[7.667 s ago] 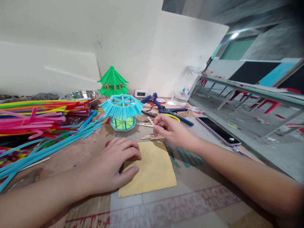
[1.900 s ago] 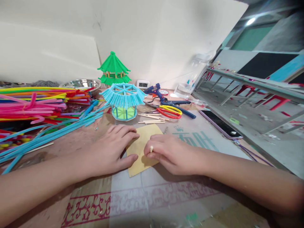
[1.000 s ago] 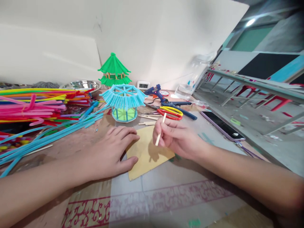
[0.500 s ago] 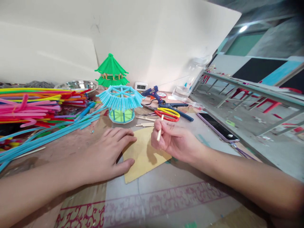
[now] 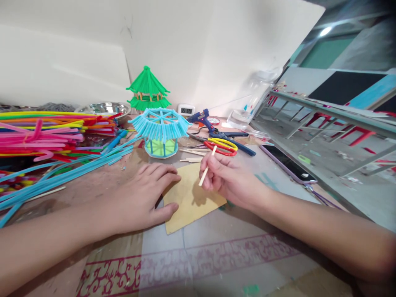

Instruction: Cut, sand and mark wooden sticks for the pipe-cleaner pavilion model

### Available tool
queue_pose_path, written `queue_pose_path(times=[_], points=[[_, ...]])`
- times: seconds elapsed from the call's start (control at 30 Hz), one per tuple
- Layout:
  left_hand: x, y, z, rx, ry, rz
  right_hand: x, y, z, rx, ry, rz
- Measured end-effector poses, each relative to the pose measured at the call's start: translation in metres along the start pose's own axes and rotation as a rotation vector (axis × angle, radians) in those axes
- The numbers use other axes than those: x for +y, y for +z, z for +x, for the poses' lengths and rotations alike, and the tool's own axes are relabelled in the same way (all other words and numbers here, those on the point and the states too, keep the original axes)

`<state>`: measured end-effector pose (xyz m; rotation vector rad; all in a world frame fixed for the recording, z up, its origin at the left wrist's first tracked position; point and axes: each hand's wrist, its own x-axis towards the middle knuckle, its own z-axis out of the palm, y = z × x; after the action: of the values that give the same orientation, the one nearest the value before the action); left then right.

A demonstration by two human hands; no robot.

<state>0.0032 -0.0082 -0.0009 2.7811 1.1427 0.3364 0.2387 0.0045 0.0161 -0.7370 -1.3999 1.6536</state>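
above flat tan card (image 5: 188, 198), thin wooden stick (image 5: 207, 166)

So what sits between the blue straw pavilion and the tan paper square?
In the head view, a few loose wooden sticks lie on the table between the blue pavilion and the tan paper, toward the right; otherwise that strip is bare tabletop.
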Motion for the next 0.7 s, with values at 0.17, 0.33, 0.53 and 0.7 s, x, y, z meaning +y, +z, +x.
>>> queue_pose_path(times=[0.17, 0.33, 0.53, 0.7], points=[[0.000, 0.000, 0.000, -0.002, 0.016, -0.005, -0.004, 0.010, -0.009, -0.034, -0.049, -0.394], [-0.003, 0.003, 0.000, 0.028, 0.043, -0.029, -0.006, 0.012, -0.013, -0.174, -0.045, -0.574], [-0.004, 0.004, 0.000, 0.042, 0.053, -0.032, -0.003, 0.011, -0.016, -0.169, -0.046, -0.550], [-0.006, 0.005, 0.000, 0.050, 0.061, -0.016, -0.003, 0.013, -0.016, -0.081, -0.004, -0.463]])
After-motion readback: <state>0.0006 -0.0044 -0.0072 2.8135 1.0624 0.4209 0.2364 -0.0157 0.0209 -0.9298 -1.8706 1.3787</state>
